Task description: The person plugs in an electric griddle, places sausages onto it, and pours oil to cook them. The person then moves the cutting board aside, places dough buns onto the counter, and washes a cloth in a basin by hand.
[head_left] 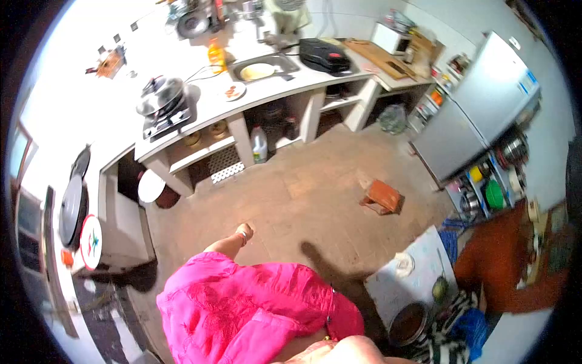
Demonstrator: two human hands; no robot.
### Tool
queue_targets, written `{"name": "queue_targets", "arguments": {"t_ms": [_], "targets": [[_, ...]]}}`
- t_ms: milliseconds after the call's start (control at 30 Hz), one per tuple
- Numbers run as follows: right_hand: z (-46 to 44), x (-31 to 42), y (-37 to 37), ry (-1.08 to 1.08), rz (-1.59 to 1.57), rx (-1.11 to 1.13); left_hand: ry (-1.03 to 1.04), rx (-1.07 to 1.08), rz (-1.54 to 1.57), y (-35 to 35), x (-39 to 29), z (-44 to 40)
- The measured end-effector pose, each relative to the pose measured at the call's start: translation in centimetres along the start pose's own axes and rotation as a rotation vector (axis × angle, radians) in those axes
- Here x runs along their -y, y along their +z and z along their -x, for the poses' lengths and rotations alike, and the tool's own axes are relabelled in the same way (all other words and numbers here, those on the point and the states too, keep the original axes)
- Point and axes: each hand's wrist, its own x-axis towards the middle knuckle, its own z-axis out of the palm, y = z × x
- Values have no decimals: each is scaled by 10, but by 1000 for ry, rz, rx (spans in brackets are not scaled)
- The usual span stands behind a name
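My left hand [246, 230] reaches forward from the pink sleeve [209, 270], over the bare brown floor [291, 188]. A bangle circles its wrist. The fingers look curled in, and no object shows in them. Nothing touches this hand. My right hand does not appear. Bare skin close to the camera fills part of the bottom edge, beside the pink garment.
Ahead runs a white counter [212, 111] with a lidded pan [160, 96] on a stove, a sink [284, 62] and a black appliance [323, 56]. To the right are a reddish stool [382, 197], a low table [388, 285] and a fridge [494, 85].
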Motion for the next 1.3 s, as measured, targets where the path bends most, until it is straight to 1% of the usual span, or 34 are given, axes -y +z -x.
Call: {"name": "queue_targets", "arguments": {"t_ms": [100,133,167,200,233,267,300,367,433,533,567,633,700,733,800,900,933,967,1000,1033,1067,1100,1133,1167,1200,1233,1267,1300], "targets": [[-30,83,48,-102,158,114,105,316,-368,-13,28,6],[-39,104,65,-131,204,150,-11,279,-48,-6,41,10],[-48,123,80,-154,239,187,-100,235,154,1,50,10],[-60,140,92,-176,274,220,-132,213,200,10,54,6],[-68,155,104,-190,309,244,-57,234,98,17,61,-4],[-77,167,116,-193,340,262,89,253,-92,24,66,-16],[-85,177,126,-188,373,276,283,268,-360,25,69,-23],[-104,191,143,-167,441,299,460,368,-834,-5,51,-17],[-129,204,163,-143,530,332,185,279,-314,-2,58,-31],[-182,226,188,-121,744,385,-133,306,73,-16,62,-58],[-200,238,196,-112,827,400,-374,346,199,-25,57,-67],[-229,265,210,-94,970,422,-333,292,152,-34,47,-71],[-260,307,236,-111,1051,446,15,285,-283,-65,21,-92],[-274,327,251,-121,1084,459,346,308,-685,-88,0,-96],[-294,374,288,-157,1096,486,126,176,-181,-122,-36,-110],[-307,451,358,-190,1036,541,-236,-167,750,-162,-74,-131],[-308,477,386,-193,980,573,-223,-225,939,-174,-84,-132],[-315,502,418,-208,917,622,-176,-273,974,-169,-77,-146],[-338,524,457,-261,866,709,-198,-296,796,-167,-67,-161],[-351,544,488,-310,820,795,-255,-298,811,-175,-68,-159],[-343,574,522,-529,804,842,-279,-331,852,-154,-49,-173],[-323,614,559,-747,781,885,-305,-292,799,-128,-20,-193],[-291,656,590,-784,738,934,-332,-253,745,-115,-1,-197],[-247,699,617,-818,693,982,-355,-111,627,-109,11,-184],[-210,734,642,-942,699,986,-286,173,104,-129,8,-177],[-176,768,668,-1072,702,986,-102,397,-404,-156,-1,-165],[-147,797,693,-1157,663,1053,-72,329,-393,-146,14,-158],[-117,825,713,-1240,623,1118,-85,350,-341,-141,24,-158]]}}
